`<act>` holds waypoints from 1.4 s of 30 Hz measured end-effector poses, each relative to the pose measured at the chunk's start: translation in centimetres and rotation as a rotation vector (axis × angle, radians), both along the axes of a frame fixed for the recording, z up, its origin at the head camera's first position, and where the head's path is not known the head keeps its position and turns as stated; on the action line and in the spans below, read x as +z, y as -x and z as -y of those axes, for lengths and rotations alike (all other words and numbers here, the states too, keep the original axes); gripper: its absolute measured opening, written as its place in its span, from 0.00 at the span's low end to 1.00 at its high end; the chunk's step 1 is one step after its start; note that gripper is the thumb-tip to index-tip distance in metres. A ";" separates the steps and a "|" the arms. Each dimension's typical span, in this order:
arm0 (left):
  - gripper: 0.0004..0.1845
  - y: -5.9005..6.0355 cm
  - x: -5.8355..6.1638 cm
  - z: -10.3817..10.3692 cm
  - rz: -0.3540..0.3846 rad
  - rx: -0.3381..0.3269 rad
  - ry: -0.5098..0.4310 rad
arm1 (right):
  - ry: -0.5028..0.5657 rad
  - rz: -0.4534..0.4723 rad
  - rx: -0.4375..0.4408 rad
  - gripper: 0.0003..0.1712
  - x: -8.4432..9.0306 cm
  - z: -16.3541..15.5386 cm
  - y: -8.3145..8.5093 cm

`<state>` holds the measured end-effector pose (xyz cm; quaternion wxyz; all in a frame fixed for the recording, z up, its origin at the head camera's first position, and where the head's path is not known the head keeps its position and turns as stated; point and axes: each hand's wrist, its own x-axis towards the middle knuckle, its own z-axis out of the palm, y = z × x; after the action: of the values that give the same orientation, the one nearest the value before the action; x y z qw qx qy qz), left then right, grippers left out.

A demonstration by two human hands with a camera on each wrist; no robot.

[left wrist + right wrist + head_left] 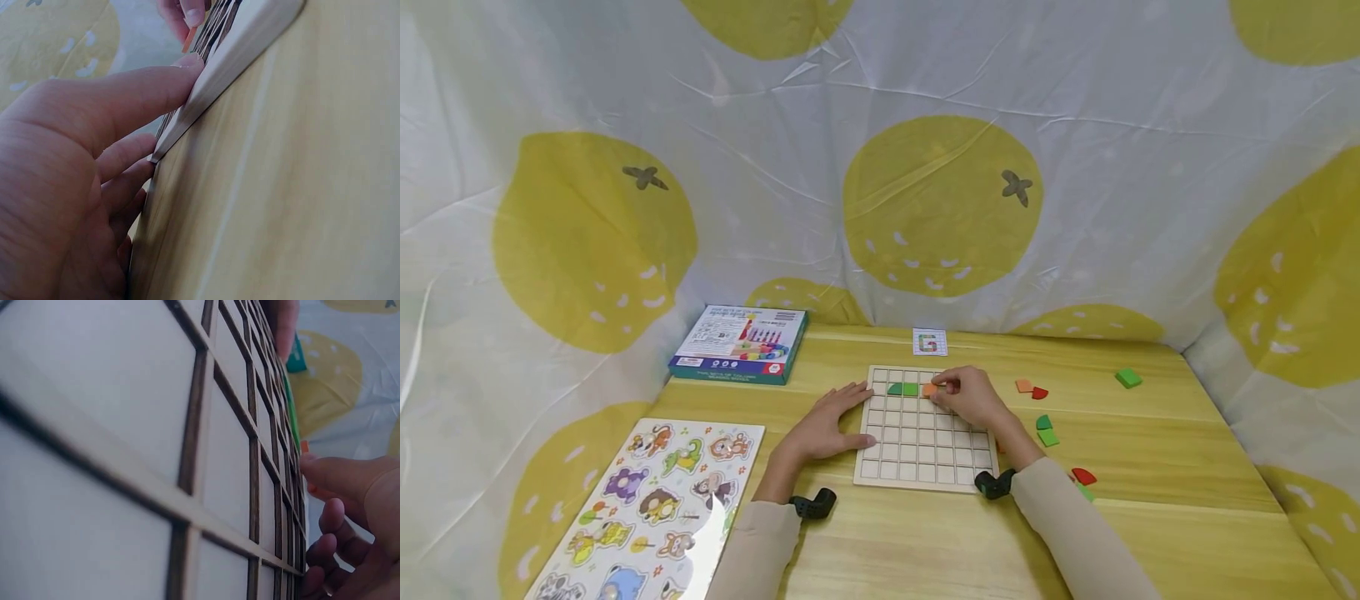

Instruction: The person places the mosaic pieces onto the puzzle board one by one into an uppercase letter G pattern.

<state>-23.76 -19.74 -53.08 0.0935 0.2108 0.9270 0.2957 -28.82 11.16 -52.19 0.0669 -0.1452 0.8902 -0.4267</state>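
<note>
A wooden grid board [917, 475] lies in front of me. In its upper row sit a dark green rounded tile [895, 389] and a light green square tile [911, 389] side by side. My right hand [972, 398] reaches over the board's upper right and pinches an orange tile [928, 390] between thumb and fingers, close over that same row. The tile's orange edge [305, 447] peeks out past the thumb in the right wrist view. At the board's left edge rests my left hand [823, 427], fingers extended, with its thumb [169, 84] touching the rim.
Right of the board lie loose tiles: an orange square [1024, 386], a red quarter-round [1040, 392], several green ones [1048, 437] and another red piece [1084, 476]. A patterned card [930, 342] lies behind the board. Leftward are a box [737, 342] and an animal puzzle [688, 479].
</note>
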 end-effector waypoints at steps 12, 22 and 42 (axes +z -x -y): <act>0.46 0.1 -0.1 0.0 0.002 -0.002 0.000 | -0.061 0.017 -0.027 0.16 0.3 0.7 0.0; 0.46 0.2 0.0 -0.1 0.002 -0.001 -0.002 | -0.049 0.010 -0.034 0.17 0.1 0.7 0.0; 0.46 -0.1 0.0 0.0 -0.002 0.008 -0.017 | 0.029 0.040 -0.022 0.16 0.3 -0.3 -0.3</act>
<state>-23.64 -19.69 -53.06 0.0896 0.2081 0.9254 0.3037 -28.52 11.48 -51.85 0.0777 -0.1279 0.8838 -0.4433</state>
